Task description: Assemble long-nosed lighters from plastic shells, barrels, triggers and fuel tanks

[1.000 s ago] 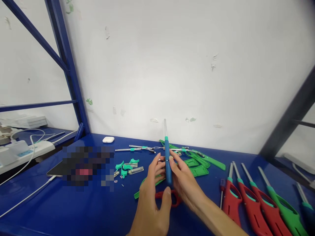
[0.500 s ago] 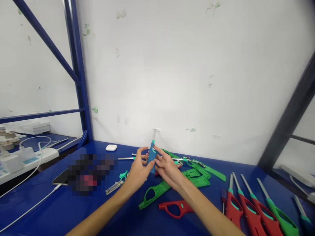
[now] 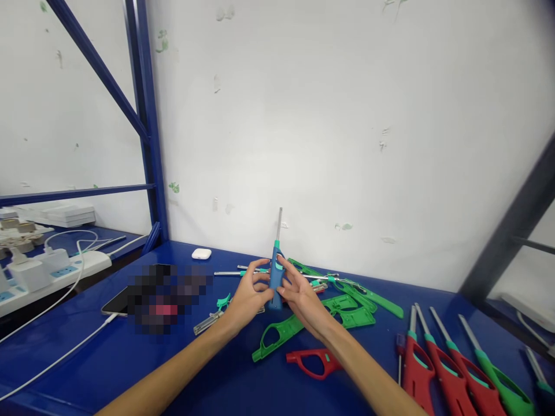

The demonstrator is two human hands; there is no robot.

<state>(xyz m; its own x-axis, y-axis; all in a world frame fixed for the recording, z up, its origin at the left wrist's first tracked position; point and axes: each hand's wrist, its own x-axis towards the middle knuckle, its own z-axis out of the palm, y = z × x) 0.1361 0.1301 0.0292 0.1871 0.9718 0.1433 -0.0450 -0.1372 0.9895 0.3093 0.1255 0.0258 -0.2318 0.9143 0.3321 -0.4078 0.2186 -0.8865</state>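
Between my two hands stands a blue utility lighter (image 3: 276, 274), upright, its metal nozzle pointing up in front of the wall. My left hand (image 3: 252, 289) grips its handle from the left, fingers and thumb closed on it. From the right, my right hand (image 3: 300, 293) holds the same handle, a finger up near the teal trigger. Beneath and behind the hands lie green casing halves (image 3: 277, 335) and a red casing half (image 3: 318, 363). Left of my left wrist is a clear lighter fuel tank (image 3: 207, 323) beside a small teal part (image 3: 224, 301).
Several red utility lighters (image 3: 418, 370) and a green one (image 3: 498, 370) line the right side, beside a screwdriver (image 3: 399, 352). At the left are a phone (image 3: 117, 303) with a white cable, a white earbud case (image 3: 202, 253) and a power strip (image 3: 56, 280).
The blue lighter has become more upright, and its nozzle shows more clearly above my hands. Both hands keep hold of it. The whole view has shifted slightly.
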